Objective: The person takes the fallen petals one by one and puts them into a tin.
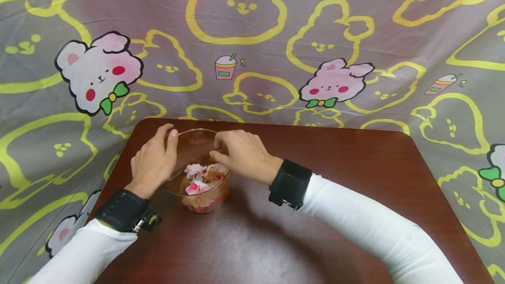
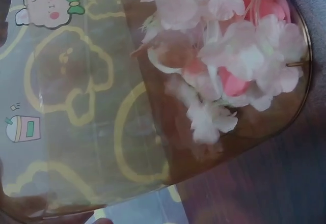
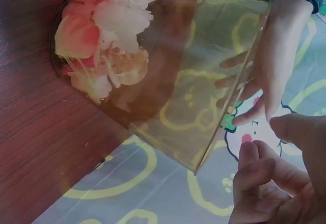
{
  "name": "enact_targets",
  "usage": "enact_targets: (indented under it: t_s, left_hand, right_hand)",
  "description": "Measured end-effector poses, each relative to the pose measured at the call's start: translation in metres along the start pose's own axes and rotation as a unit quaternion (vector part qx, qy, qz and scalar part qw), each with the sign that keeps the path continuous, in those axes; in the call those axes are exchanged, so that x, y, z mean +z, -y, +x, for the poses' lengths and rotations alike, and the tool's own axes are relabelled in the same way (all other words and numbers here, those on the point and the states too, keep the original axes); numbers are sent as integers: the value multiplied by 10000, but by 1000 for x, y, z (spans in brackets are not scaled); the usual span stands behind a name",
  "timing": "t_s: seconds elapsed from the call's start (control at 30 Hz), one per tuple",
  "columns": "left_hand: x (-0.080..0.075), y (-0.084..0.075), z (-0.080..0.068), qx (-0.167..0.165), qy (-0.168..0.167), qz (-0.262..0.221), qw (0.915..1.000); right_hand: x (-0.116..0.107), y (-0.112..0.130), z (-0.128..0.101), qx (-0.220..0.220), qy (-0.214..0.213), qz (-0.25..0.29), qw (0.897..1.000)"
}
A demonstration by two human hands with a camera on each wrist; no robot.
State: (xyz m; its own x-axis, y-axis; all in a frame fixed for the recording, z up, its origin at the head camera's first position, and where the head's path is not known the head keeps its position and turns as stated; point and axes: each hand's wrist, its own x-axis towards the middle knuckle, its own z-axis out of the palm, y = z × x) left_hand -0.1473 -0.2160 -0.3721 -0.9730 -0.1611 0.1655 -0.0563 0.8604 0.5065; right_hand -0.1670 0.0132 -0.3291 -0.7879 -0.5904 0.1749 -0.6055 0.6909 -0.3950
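An amber clear glass vase point(image 1: 195, 148) stands at the left of the table, with a wide rim and a narrower base. Pale pink, white and coral flowers point(image 2: 239, 56) lie in its lower part. At the left of the rim is my left hand point(image 1: 155, 159), its fingers extended along the outside of the glass. Seen through the wall in the right wrist view, those fingers point(image 3: 237, 74) look spread and straight. My right hand point(image 1: 244, 152) hovers by the right of the rim. Its fingers point(image 3: 254, 178) curl loosely, thumb apart, nothing between them.
The vase stands on a dark reddish-brown table point(image 1: 335, 179) with rounded far corners. A grey cloth point(image 1: 260, 60) printed with yellow outlines and white bunnies hangs behind and at both sides. Each wrist wears a black strap point(image 1: 289, 183) over a white sleeve.
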Motion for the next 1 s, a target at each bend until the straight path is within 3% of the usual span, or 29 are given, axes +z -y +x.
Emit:
enact_targets:
  t_s: [0.33,0.53,0.77,1.0]
  left_hand:
    - [-17,-12,-4,601,-172,-295,9976]
    - [-21,-26,-20,1025,-371,-363,9934]
    - [-20,-39,-42,1372,-335,-472,9888]
    - [-15,-48,-63,1981,-552,-557,9770]
  right_hand:
    - [-9,-5,-14,87,-227,102,9997]
    - [-10,-11,-29,73,-337,68,9994]
    - [-9,-19,-52,9,-293,28,9996]
    - [-4,-29,-77,21,-218,-20,9998]
